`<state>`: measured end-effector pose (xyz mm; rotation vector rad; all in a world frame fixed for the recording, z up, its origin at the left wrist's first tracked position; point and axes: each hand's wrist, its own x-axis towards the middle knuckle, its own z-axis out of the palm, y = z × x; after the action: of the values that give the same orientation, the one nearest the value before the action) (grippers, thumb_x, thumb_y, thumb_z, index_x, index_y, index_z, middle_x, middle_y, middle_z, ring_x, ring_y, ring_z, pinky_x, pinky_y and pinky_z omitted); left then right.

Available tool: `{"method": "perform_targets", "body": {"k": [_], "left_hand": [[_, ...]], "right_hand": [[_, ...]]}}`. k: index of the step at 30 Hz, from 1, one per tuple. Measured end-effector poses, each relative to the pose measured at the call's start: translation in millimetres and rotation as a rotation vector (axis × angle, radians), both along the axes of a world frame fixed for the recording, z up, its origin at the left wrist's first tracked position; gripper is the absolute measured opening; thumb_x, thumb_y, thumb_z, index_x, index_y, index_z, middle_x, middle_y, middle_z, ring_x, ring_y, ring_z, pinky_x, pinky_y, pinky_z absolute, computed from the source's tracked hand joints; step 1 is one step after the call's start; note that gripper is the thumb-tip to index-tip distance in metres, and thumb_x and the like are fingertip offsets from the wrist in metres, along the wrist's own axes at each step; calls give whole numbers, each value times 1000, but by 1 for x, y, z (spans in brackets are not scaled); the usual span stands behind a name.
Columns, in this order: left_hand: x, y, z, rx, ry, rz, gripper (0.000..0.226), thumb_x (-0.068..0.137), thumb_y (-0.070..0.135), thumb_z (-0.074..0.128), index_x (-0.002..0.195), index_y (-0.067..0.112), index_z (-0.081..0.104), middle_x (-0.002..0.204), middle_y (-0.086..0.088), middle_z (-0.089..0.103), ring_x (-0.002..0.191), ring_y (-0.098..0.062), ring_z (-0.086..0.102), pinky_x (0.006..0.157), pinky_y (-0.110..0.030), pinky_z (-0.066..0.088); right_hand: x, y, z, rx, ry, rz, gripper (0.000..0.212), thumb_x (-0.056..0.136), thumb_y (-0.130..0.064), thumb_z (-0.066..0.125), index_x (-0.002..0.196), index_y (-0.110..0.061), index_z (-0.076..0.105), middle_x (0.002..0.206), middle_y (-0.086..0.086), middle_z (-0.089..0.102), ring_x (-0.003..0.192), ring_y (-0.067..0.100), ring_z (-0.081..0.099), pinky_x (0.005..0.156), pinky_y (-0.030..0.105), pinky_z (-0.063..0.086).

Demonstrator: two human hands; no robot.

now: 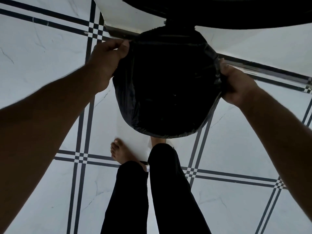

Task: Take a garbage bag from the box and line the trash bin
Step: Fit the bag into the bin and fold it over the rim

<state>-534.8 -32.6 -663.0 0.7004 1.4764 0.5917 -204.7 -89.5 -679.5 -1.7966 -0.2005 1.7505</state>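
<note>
the thin black garbage bag could tear or slip off where it is stretched, judging by how taut the film looks at the right edge; pulling one side harder than the other would probably drag the opposite hem back off the rim, and the bag could then sag into the trash bin instead of lining it. the bin itself is almost wholly hidden under the dark plastic, so whether the hem is folded over the far rim cannot be told

the left hand pinches the bag's hem between thumb and curled fingers at the upper left of the opening, and the right hand grips a bunched fold of it at the right side. the bag's open mouth lies between the two hands, spread round over the bin, which stands on the tiled floor just ahead of the person's bare foot
</note>
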Motion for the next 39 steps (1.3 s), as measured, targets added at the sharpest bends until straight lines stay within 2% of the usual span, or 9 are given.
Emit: {"method": "perform_targets", "body": {"k": [3, 5, 10, 15, 19, 24, 30, 33, 39], "left_hand": [[-2, 0, -1, -50, -45, -21, 14, 100, 25, 56, 95, 28, 68, 80, 14, 69, 74, -2, 67, 58, -19, 51], [-5, 0, 1, -73, -101, -31, 14, 102, 25, 52, 100, 26, 66, 88, 11, 67, 79, -4, 66, 62, -20, 53], [-18, -4, -5, -120, -94, -30, 17, 101, 16, 53, 102, 25, 68, 89, 7, 69, 80, -9, 64, 66, -22, 53], [-47, -32, -10, -204, 54, 57, 16, 94, 38, 61, 90, 29, 73, 91, 10, 71, 85, -7, 67, 77, -20, 52], [-58, -66, -7, -201, -23, 15, 17, 90, 47, 66, 91, 31, 71, 94, 14, 72, 94, -6, 67, 84, -23, 52], [-55, -77, -3, -102, 24, 42, 8, 93, 24, 67, 89, 30, 71, 93, 13, 72, 92, -5, 68, 86, -22, 53], [-46, -67, 1, 23, 135, -48, 23, 91, 3, 60, 80, 23, 65, 85, 3, 70, 84, -12, 68, 80, -27, 60], [-41, -65, -6, 117, 402, -114, 15, 83, 19, 59, 73, 30, 62, 83, 3, 70, 84, -16, 72, 77, -38, 62], [-22, -85, -15, 206, 634, 90, 5, 86, 33, 57, 84, 31, 61, 81, 16, 65, 83, -5, 67, 81, -36, 59]], "right_hand": [[2, 14, -17, -48, -95, 100, 15, 96, -15, 52, 102, -11, 66, 95, 8, 65, 83, 22, 65, 92, 43, 54], [-4, 20, -21, -65, -158, 98, 26, 96, -9, 44, 89, -13, 68, 83, 6, 64, 70, 20, 64, 79, 38, 58], [-1, 22, -33, -81, -207, 143, 17, 86, -17, 55, 100, -11, 64, 88, 10, 63, 76, 25, 64, 77, 38, 57], [-23, -5, -9, 17, -513, -108, 29, 98, -33, 49, 76, -21, 63, 76, -2, 63, 63, 11, 57, 56, 21, 43], [-39, -51, 18, 82, -705, -230, 17, 90, -21, 60, 74, -21, 66, 72, -9, 61, 63, 3, 53, 64, 20, 44], [-67, -85, 36, 38, -477, -316, 7, 93, -19, 66, 97, -23, 70, 91, -4, 70, 77, 4, 65, 82, 23, 55], [-62, -78, 29, -97, -125, -643, 18, 92, -2, 64, 106, -12, 57, 63, -5, 65, 55, 8, 63, 52, 19, 51], [-58, -77, 30, -144, -122, -706, 26, 93, 1, 60, 115, -13, 61, 67, 0, 70, 49, 8, 66, 53, 21, 53], [-63, -96, 16, 117, -871, -177, 19, 86, -9, 68, 98, -18, 56, 81, 2, 54, 62, 6, 52, 66, 15, 50]]}}
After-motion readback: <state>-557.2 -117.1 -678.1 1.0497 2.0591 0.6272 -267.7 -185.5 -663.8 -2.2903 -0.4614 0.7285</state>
